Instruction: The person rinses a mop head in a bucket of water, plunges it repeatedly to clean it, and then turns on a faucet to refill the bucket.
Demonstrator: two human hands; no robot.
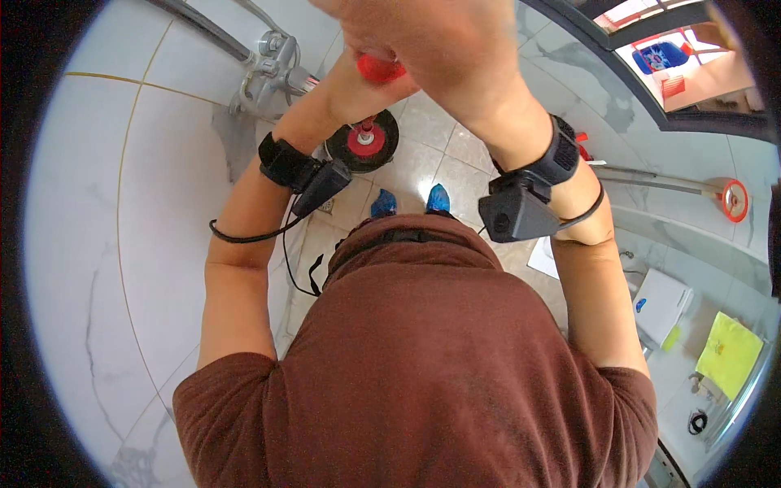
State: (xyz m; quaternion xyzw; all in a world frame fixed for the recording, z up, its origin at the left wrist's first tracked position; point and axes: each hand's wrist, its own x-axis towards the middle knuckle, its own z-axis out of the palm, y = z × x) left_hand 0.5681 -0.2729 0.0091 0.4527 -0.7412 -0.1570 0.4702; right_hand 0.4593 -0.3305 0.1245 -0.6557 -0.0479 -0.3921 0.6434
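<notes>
Both my arms reach up to the top of the view, where the hands come together. My right hand (443,37) is in front, its fingers curled and partly cut off by the upper edge. Behind and below it my left hand (362,85) is mostly covered, its fingers hidden. A smooth red piece (380,69) shows between the two hands; what it belongs to is hidden. On the floor beyond my feet, under the left hand, lies a round black disc (386,154) with a red centre, a metal hub and a short red upright part.
At the left wall is a metal tap fitting (272,65) with hoses. A dark-framed window (634,81) opens at the upper right. Below it a pole (651,175) with a red-rimmed round end leans along the wall. A yellow-green cloth (730,354) hangs at the right.
</notes>
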